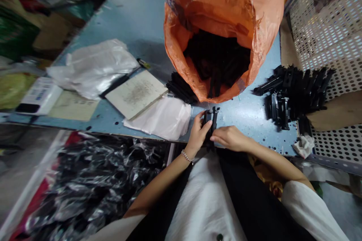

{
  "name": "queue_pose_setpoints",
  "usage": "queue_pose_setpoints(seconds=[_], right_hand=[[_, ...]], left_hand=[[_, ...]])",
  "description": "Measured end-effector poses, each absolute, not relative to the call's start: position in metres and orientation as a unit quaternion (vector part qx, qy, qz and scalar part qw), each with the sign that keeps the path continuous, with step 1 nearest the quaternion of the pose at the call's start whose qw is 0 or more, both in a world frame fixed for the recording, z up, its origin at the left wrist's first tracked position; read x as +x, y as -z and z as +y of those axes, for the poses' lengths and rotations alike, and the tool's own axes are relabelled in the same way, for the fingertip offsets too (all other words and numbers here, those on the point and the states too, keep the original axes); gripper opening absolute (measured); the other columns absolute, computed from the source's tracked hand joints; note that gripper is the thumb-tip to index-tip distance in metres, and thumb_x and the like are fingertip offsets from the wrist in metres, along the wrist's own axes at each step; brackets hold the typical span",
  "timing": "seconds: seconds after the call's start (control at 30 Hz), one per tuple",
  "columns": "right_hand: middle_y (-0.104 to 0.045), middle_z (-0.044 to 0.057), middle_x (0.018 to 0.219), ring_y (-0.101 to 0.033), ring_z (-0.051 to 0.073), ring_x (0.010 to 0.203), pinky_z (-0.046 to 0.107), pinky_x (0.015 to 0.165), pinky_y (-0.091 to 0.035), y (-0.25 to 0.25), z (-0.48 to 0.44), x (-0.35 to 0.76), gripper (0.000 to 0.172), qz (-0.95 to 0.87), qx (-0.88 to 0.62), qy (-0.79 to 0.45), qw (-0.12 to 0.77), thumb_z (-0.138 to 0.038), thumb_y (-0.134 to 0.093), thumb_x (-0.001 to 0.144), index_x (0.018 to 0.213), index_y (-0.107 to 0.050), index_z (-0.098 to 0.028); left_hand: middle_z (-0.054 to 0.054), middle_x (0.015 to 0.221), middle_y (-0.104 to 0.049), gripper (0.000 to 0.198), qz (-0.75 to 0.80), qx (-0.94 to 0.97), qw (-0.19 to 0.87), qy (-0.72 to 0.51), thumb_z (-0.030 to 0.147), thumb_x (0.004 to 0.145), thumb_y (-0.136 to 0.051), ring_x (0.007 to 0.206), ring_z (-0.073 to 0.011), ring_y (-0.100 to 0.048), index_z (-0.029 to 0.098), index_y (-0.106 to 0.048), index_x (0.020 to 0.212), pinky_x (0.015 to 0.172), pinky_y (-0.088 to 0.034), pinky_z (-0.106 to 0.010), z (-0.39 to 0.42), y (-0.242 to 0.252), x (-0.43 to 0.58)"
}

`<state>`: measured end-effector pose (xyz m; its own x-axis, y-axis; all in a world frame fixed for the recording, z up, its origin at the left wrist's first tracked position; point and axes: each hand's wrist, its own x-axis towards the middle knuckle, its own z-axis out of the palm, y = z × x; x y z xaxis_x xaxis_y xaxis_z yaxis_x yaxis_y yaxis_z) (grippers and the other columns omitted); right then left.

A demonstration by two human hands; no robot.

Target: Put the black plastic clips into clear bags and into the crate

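At the table's front edge, my left hand [199,132] is closed around narrow black plastic parts [209,118], which stand side by side, with the thumb across them. My right hand [231,138] is curled, its fingertips pinching at the lower right side of the same parts. Just beyond both hands, a big orange woven sack [177,54] lies with its mouth toward me, and many similar black parts [217,60] are inside it. More black pieces [181,87] lie against the sack's left side.
A pile of black parts [296,90] sits on the right of the blue table [147,11], beside a perforated white crate [333,41]. To the left are white plastic bags [98,62], a square board [137,93] and a white box [39,96]. Plastic-wrapped black items [104,180] fill a container below.
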<state>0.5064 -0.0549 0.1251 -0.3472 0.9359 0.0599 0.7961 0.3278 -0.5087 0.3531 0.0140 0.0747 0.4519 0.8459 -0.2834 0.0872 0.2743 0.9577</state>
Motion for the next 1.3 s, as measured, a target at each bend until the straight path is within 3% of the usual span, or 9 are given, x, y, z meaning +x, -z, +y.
queue_pose_setpoints(seconds=[0.13, 0.27, 0.4, 0.53, 0.63, 0.8, 0.93, 1.1, 1.3], right_hand=[[-0.067, 0.014, 0.102, -0.065, 0.024, 0.095, 0.032, 0.08, -0.049, -0.13, 0.021, 0.526, 0.036, -0.664, -0.718, -0.102, 0.182, -0.041, -0.035, 0.107, 0.103, -0.06, -0.017], [-0.069, 0.024, 0.103, -0.068, 0.035, 0.099, 0.042, 0.083, -0.052, -0.112, 0.096, 0.545, 0.044, -0.491, -0.854, -0.124, 0.119, -0.04, -0.054, 0.1, 0.125, -0.051, -0.005], [-0.07, 0.018, 0.109, -0.068, 0.031, 0.107, 0.04, 0.089, -0.052, -0.104, 0.097, 0.549, 0.041, -0.485, -0.82, -0.204, 0.223, -0.03, -0.048, 0.099, 0.134, -0.048, -0.009], [-0.07, 0.008, 0.111, -0.069, 0.024, 0.098, 0.034, 0.083, -0.053, -0.118, 0.036, 0.526, 0.043, -0.597, -0.69, -0.26, 0.315, -0.039, -0.052, 0.098, 0.136, -0.049, -0.021], [-0.068, 0.005, 0.094, -0.066, 0.021, 0.083, 0.03, 0.074, -0.05, -0.131, 0.001, 0.517, 0.032, -0.645, -0.664, -0.235, 0.295, -0.047, -0.045, 0.103, 0.117, -0.058, -0.022], [-0.062, 0.012, 0.1, -0.056, 0.027, 0.094, 0.037, 0.08, -0.047, -0.141, 0.002, 0.539, 0.036, -0.713, -0.66, -0.022, 0.234, -0.051, -0.042, 0.103, 0.107, -0.059, -0.02], [-0.058, 0.008, 0.083, -0.053, 0.022, 0.081, 0.034, 0.073, -0.044, -0.138, 0.012, 0.55, 0.044, -0.754, -0.612, -0.069, 0.228, -0.053, -0.034, 0.105, 0.087, -0.058, -0.02], [-0.057, 0.002, 0.074, -0.053, 0.016, 0.067, 0.028, 0.065, -0.042, -0.135, -0.006, 0.529, 0.06, -0.677, -0.614, -0.272, 0.302, -0.06, -0.015, 0.106, 0.086, -0.056, -0.021], [-0.065, 0.01, 0.079, -0.056, 0.021, 0.073, 0.032, 0.065, -0.039, -0.125, -0.043, 0.49, 0.058, -0.818, -0.54, -0.128, 0.155, -0.058, -0.026, 0.105, 0.081, -0.061, -0.018]], left_hand=[[-0.016, 0.14, -0.056, 0.043, 0.496, 0.714, 0.436, -0.235, 0.032, 0.09, -0.058, 0.138, -0.0343, -0.044, 0.018, -0.057, 0.131, 0.118, -0.03, -0.055, 0.019, -0.045, 0.35], [-0.016, 0.145, -0.052, 0.047, 0.482, 0.771, 0.354, -0.218, 0.031, 0.09, -0.058, 0.138, -0.0351, -0.041, 0.019, -0.056, 0.136, 0.118, -0.028, -0.057, 0.026, -0.041, 0.346], [-0.015, 0.139, -0.057, 0.047, 0.441, 0.725, 0.413, -0.33, 0.041, 0.095, -0.054, 0.134, -0.0287, -0.048, 0.022, -0.053, 0.138, 0.118, -0.033, -0.051, 0.042, -0.057, 0.341], [-0.012, 0.144, -0.055, 0.066, 0.363, 0.566, 0.612, -0.417, 0.061, 0.096, -0.044, 0.131, -0.0259, -0.056, 0.029, -0.032, 0.152, 0.106, -0.048, -0.043, 0.06, -0.083, 0.349], [-0.009, 0.131, -0.064, 0.067, 0.343, 0.49, 0.697, -0.396, 0.064, 0.094, -0.047, 0.117, -0.0254, -0.065, 0.032, -0.033, 0.152, 0.092, -0.056, -0.039, 0.062, -0.106, 0.356], [-0.005, 0.102, -0.072, 0.063, 0.355, 0.463, 0.759, -0.291, 0.061, 0.089, -0.059, 0.085, -0.0234, -0.071, 0.03, -0.049, 0.143, 0.072, -0.059, -0.036, 0.044, -0.134, 0.352], [-0.003, 0.088, -0.07, 0.072, 0.344, 0.498, 0.753, -0.258, 0.058, 0.084, -0.068, 0.069, -0.02, -0.067, 0.029, -0.048, 0.146, 0.068, -0.058, -0.034, 0.037, -0.137, 0.348], [-0.003, 0.084, -0.07, 0.067, 0.373, 0.495, 0.731, -0.285, 0.054, 0.083, -0.07, 0.072, -0.022, -0.068, 0.026, -0.052, 0.141, 0.07, -0.057, -0.035, 0.046, -0.134, 0.349], [-0.005, 0.092, -0.073, 0.053, 0.403, 0.469, 0.729, -0.295, 0.051, 0.087, -0.063, 0.09, -0.0244, -0.071, 0.023, -0.058, 0.132, 0.083, -0.059, -0.038, 0.056, -0.133, 0.347]])
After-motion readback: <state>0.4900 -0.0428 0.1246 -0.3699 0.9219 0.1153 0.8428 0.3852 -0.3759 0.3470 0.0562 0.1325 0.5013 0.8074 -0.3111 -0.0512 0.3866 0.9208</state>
